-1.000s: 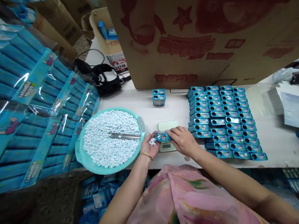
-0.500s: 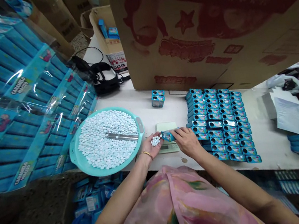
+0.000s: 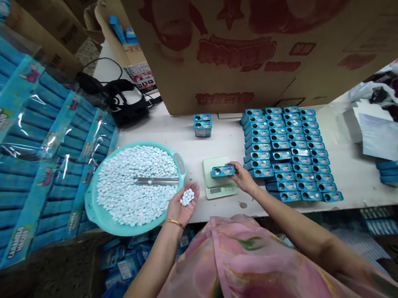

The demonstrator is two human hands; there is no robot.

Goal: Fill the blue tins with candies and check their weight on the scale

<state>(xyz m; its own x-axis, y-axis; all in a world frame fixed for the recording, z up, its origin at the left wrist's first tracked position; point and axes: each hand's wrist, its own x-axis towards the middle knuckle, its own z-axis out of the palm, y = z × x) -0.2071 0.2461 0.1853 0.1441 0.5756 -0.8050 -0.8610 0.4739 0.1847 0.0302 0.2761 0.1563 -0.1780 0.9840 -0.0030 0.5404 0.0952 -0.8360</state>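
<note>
R hand (image 3: 242, 178) pinching box (image 3: 221, 171) by its rt end, ctr frame, long axis L–R; L hand (image 3: 180, 211), farther, palm-up w/ candies (image 3: 187, 197).

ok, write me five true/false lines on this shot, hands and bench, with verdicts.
1. The left hand cups small white pieces. True.
2. A metal tool lies across the white pieces in the teal basin. True.
3. The right hand is inside the basin. False: it grips the right end of a small blue box over the scale.
4. The scale stands left of the basin. False: it stands to the basin's right.
5. Rows of blue boxes stand right of the scale. True.
</note>
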